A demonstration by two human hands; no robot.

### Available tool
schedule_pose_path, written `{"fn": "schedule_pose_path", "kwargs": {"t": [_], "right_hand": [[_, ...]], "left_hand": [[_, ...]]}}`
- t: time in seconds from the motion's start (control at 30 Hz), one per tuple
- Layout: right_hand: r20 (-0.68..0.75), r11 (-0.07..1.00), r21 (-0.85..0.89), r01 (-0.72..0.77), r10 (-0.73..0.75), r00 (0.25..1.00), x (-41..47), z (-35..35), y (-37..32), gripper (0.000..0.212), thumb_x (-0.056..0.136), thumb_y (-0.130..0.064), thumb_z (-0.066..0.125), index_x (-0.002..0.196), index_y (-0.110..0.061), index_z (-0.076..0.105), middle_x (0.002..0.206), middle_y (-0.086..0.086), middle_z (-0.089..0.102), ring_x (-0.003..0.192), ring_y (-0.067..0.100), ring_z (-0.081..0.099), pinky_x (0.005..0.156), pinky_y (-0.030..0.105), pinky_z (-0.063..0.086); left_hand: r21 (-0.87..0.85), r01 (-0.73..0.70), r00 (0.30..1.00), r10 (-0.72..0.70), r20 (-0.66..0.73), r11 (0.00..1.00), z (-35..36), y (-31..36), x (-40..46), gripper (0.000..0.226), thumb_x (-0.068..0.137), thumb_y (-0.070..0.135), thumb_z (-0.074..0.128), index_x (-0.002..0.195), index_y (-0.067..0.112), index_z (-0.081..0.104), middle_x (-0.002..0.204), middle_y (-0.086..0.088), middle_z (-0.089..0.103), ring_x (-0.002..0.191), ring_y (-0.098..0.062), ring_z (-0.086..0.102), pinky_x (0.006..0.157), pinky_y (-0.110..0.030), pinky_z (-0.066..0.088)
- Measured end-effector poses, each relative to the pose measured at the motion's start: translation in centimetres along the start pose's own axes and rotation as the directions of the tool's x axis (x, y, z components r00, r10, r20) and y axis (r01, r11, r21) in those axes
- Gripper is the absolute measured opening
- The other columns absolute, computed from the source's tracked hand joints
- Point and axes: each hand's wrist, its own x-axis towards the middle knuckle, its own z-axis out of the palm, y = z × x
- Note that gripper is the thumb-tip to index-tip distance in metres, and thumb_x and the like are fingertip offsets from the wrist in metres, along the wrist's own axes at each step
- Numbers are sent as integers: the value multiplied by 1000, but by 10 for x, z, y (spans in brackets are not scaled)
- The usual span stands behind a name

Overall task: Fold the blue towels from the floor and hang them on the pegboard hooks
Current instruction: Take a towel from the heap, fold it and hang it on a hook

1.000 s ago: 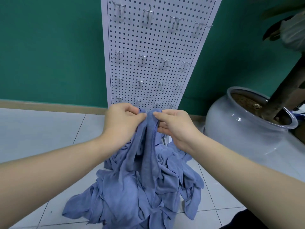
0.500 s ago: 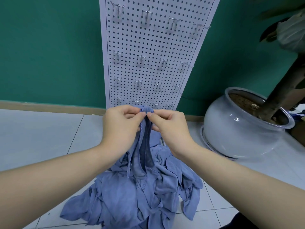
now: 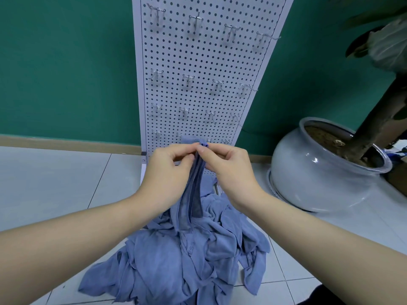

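Note:
One blue towel [image 3: 193,190] hangs in a narrow folded strip above a heap of blue towels [image 3: 176,265] on the floor tiles. My left hand [image 3: 169,172] and my right hand [image 3: 229,170] pinch its top edge side by side, fingertips almost touching. Behind them a white pegboard [image 3: 204,62] leans against the green wall, with several rows of bare metal hooks [image 3: 197,19]. The lowest hooks are partly hidden by my hands and the towel.
A large grey ceramic plant pot [image 3: 312,172] with a thick trunk stands on the floor to the right of the pegboard. A wooden skirting strip [image 3: 66,142] runs along the wall. Pale floor tiles [image 3: 55,183] lie to the left.
My hands have drawn closer together, gathering the towel's top edge into a narrower strip. The hanging part has risen a little off the heap.

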Motion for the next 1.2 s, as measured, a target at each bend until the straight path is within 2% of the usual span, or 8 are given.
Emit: {"fn": "schedule_pose_path", "kwargs": {"t": [0.23, 0.4, 0.53, 0.63, 0.77, 0.93, 1.07, 1.2], "right_hand": [[97, 985, 152, -82, 68, 993, 2, -3, -2, 16, 98, -13, 70, 103, 0, 77, 103, 18, 78, 96, 24, 75, 99, 41, 59], [136, 987, 127, -96, 79, 988, 5, -8, -6, 19, 98, -13, 70, 107, 4, 75, 98, 14, 78, 93, 21, 73, 95, 39, 58], [136, 989, 126, -77, 60, 989, 16, -20, -10, 29, 101, -14, 65, 102, 15, 67, 92, 19, 66, 87, 24, 62, 79, 30, 55], [84, 990, 118, -71, 61, 995, 24, -32, -10, 34, 100, -16, 65, 100, 18, 61, 80, 14, 57, 73, 17, 56, 75, 32, 51], [26, 999, 23, -48, 47, 999, 29, -43, -8, 51, 88, -37, 71, 92, 12, 58, 83, 12, 55, 76, 22, 50, 79, 39, 40], [-12, 994, -81, -72, 71, 997, 32, -54, 4, 25, 102, -25, 63, 92, -3, 69, 85, 4, 68, 81, 17, 58, 81, 41, 44], [-53, 994, -88, -67, 62, 997, 36, -58, 6, 18, 106, -20, 58, 99, -8, 69, 91, 2, 72, 86, 15, 63, 84, 39, 52], [-60, 996, -76, -43, 38, 997, 38, -59, 4, 18, 107, -22, 57, 100, -11, 69, 91, 5, 70, 87, 17, 60, 84, 41, 47]], "left_hand": [[68, -39, 999, 39, -1, 997, -16, 6, 25, 12, 87, 15, 80, 90, 21, 70, 84, 7, 65, 73, 0, 56, 72, -13, 46], [174, 16, 986, -44, 161, 985, -26, 2, 35, 26, 87, 40, 77, 110, 29, 70, 108, 12, 73, 104, 1, 65, 93, -19, 47], [151, 205, 907, -246, 341, 967, -35, -4, 40, 75, 73, 85, 62, 116, 25, 70, 112, 11, 75, 107, -4, 69, 102, -32, 51], [267, 199, 844, -303, 442, 943, -48, -9, 44, 61, 69, 66, 79, 105, 17, 73, 102, 0, 78, 94, -12, 72, 91, -33, 55], [188, 177, 903, -235, 359, 966, -49, -11, 45, 25, 87, 19, 80, 106, 7, 68, 83, -1, 76, 76, -13, 67, 73, -31, 58], [353, -168, 957, 66, 282, 920, -48, -11, 45, 26, 93, 25, 73, 111, 42, 65, 86, -5, 61, 75, -25, 63, 76, -44, 56], [318, -308, 915, 187, 358, 897, -41, -3, 39, 36, 96, 18, 70, 110, 51, 67, 108, 30, 68, 105, 6, 63, 92, -16, 48], [353, -391, 885, 242, 397, 850, -41, -4, 43, 40, 96, 22, 71, 118, 54, 66, 103, 35, 66, 99, 2, 64, 84, -17, 45]]}}
